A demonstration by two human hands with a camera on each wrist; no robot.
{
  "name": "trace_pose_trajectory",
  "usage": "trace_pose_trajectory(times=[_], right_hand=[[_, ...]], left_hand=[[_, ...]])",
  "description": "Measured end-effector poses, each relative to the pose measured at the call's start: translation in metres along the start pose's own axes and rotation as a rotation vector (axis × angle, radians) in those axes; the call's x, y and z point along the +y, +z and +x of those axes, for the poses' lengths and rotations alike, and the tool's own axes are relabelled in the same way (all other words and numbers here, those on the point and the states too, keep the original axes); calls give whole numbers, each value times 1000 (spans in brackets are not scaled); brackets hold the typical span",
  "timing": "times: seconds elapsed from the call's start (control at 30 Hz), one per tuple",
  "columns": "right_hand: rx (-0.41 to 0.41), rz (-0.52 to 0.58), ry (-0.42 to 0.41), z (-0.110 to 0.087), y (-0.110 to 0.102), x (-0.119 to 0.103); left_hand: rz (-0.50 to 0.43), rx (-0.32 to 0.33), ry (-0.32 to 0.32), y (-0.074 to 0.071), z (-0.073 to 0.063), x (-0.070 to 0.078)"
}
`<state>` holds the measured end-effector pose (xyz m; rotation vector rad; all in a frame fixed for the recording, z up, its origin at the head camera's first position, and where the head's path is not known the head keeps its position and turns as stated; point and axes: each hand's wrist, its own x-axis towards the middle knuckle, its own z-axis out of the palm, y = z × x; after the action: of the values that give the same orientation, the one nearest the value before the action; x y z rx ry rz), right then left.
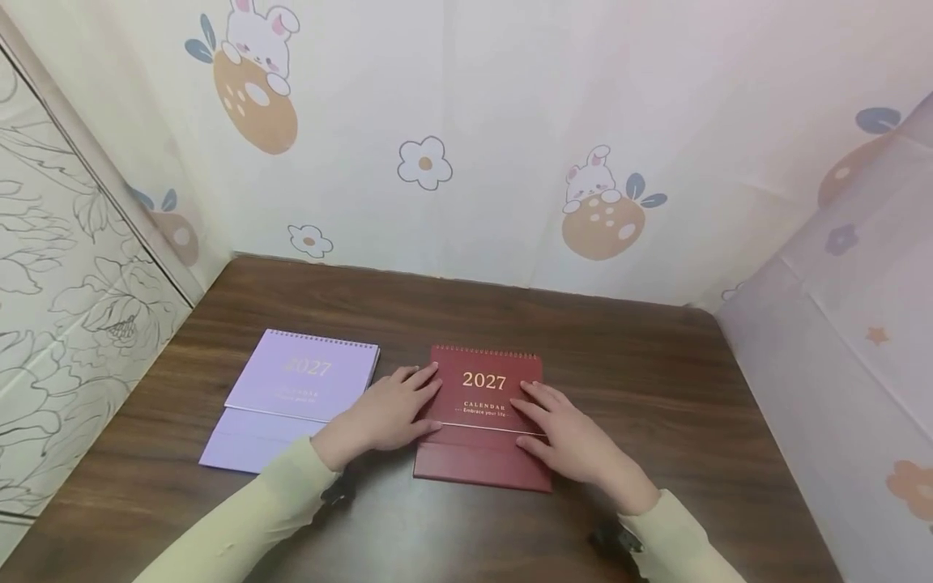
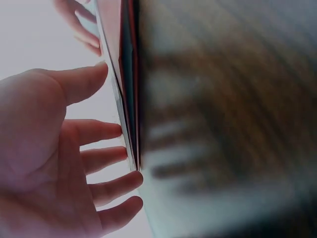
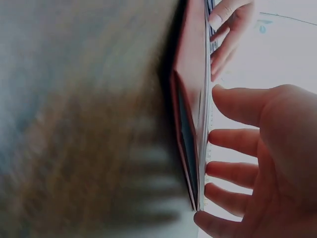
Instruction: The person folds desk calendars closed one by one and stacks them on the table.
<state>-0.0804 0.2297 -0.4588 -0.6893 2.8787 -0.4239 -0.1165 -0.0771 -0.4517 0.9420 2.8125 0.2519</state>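
Observation:
A dark red 2027 desk calendar [image 1: 484, 461] lies flattened on the table, its spiral binding toward the far side. My left hand [image 1: 386, 413] touches its left edge with fingers extended and spread; in the left wrist view the thumb [image 2: 86, 82] and fingertips meet the calendar's side. On the opposite edge rests my right hand [image 1: 576, 433], fingertips on the cover and fingers nearly straight, as the right wrist view of the fingers [image 3: 233, 171] also shows. Left of the left hand lies a lilac 2027 desk calendar [image 1: 291, 376], its lower right corner hidden by the left forearm.
Both calendars lie on a dark wooden table [image 1: 656, 380]. Behind it hangs a pale curtain [image 1: 496, 97] with rabbits and flowers, continuing along the right side. A panel with floral line drawings [image 1: 80, 267] stands at the left edge.

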Motion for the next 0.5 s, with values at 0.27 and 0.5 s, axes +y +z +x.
trace_pose_trajectory(times=[0.27, 0.5], right_hand=[[44, 4, 66, -1, -4, 8], [34, 41, 134, -6, -5, 13]], left_hand=[[-58, 0, -79, -9, -1, -13], [-93, -42, -69, -9, -2, -21]])
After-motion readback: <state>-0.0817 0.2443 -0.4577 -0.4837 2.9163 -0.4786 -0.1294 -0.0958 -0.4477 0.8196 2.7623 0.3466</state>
